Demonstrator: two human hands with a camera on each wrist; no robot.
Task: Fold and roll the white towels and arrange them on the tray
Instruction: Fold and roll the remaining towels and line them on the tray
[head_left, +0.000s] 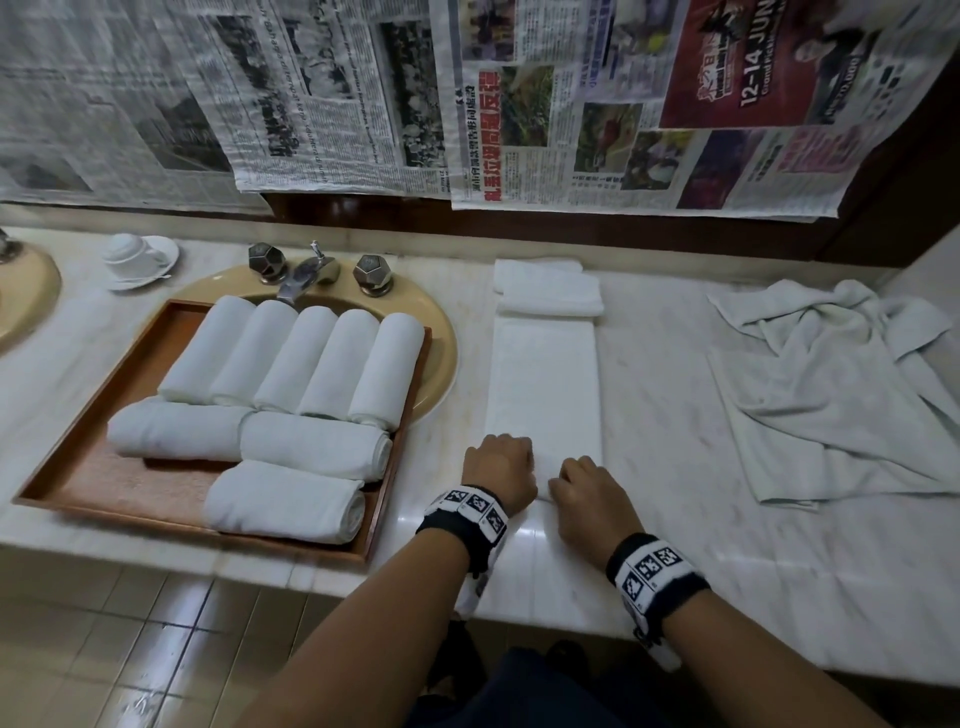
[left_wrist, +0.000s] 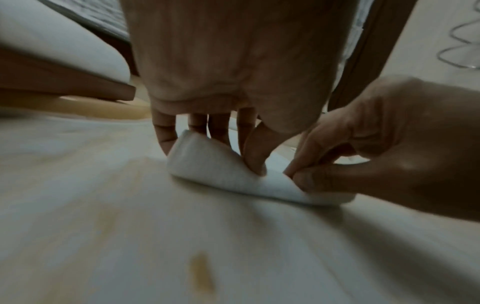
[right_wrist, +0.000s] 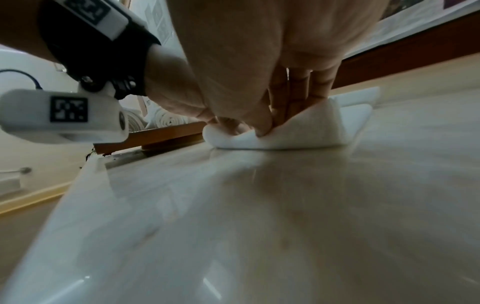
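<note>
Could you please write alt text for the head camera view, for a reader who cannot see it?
Both hands, left hand and right hand, pinch the near end of a folded white towel on a marble counter, starting to roll it. To the left, a wooden tray over a sink holds eight rolled towels.
</note>
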